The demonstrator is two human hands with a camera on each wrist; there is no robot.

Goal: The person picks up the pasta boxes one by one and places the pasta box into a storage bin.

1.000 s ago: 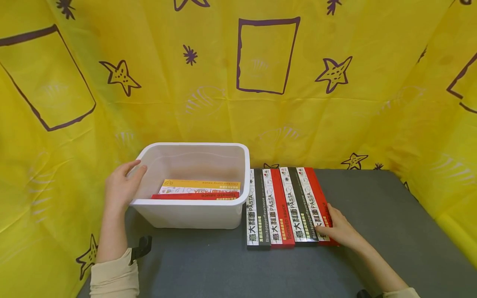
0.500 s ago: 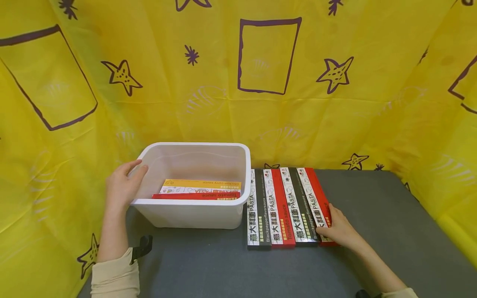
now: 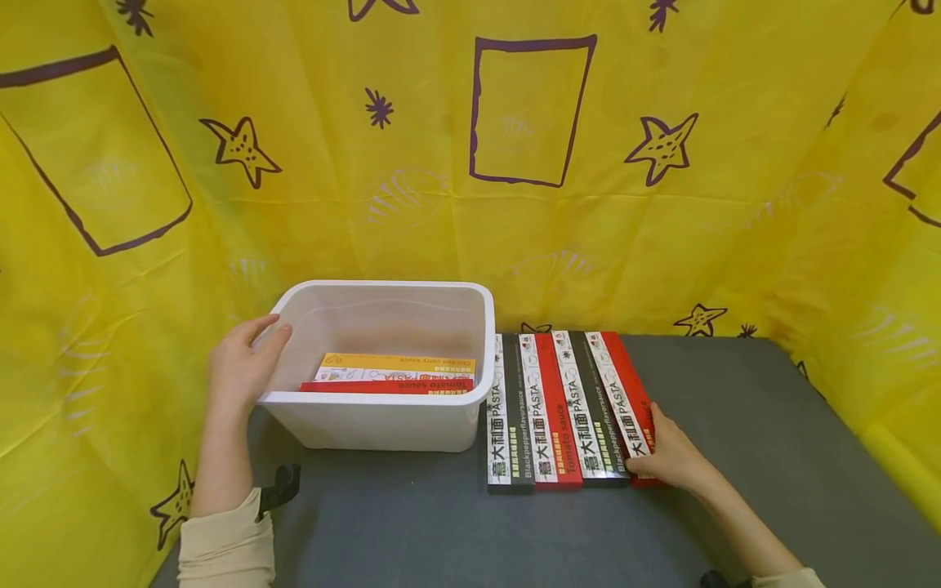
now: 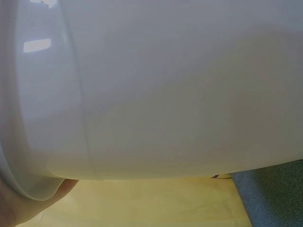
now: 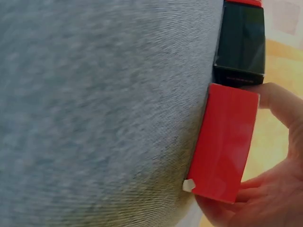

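Right thumb slips to the near edge of the end box while the basket hand stays put.
The right hand (image 3: 671, 449) has its thumb and fingers parted by the box's breadth, holding the near end of a long, flat red-and-white cardboard pasta box (image 3: 625, 392), outermost in the row at the white rectangular plastic basket's (image 3: 375, 426) four o'clock. Its thumb has moved slightly towards six o'clock off the printed face, and the box sits at a slight angle to the black-and-white cardboard box (image 3: 588, 408) at its nine o'clock, suggesting it is being singled out. The left hand (image 3: 246, 359), at the basket's nine o'clock, grips the rim, thumb over the inside; how firmly cannot be told. The basket's visible contents look unchanged.
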